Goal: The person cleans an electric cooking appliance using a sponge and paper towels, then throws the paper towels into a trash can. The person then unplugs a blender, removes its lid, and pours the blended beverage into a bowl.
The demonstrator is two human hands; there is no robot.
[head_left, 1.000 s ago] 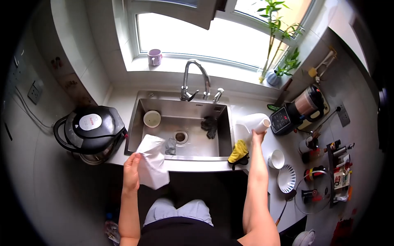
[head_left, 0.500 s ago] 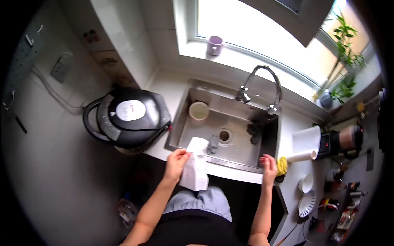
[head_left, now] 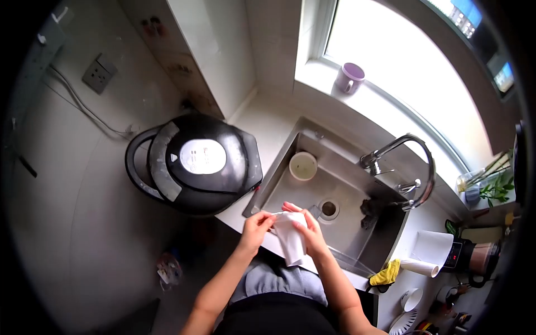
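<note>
A white paper sheet point(head_left: 292, 241) hangs folded between my two hands, in front of the sink's near edge. My left hand point(head_left: 258, 228) pinches its upper left corner. On the paper's right side, my right hand point(head_left: 308, 228) grips it with the thumb across the front. Just beyond the hands is the steel sink point(head_left: 301, 198), holding a light bowl point(head_left: 303, 166), a grey cloth piece partly hidden by my fingers, and a dark cloth point(head_left: 368, 214). The paper roll point(head_left: 420, 268) lies on the counter at the right.
A large black cooker point(head_left: 209, 162) stands left of the sink. The faucet point(head_left: 427, 167) arches over its right side. A yellow cloth point(head_left: 386, 273) lies at the sink's right corner, near a blender point(head_left: 481, 258) and a white bowl point(head_left: 411, 300). A purple mug point(head_left: 350, 78) sits on the sill.
The view has swung left. My right hand has let go of the paper roll and come over to the sheet in my left hand. Both hands now hold the sheet.
</note>
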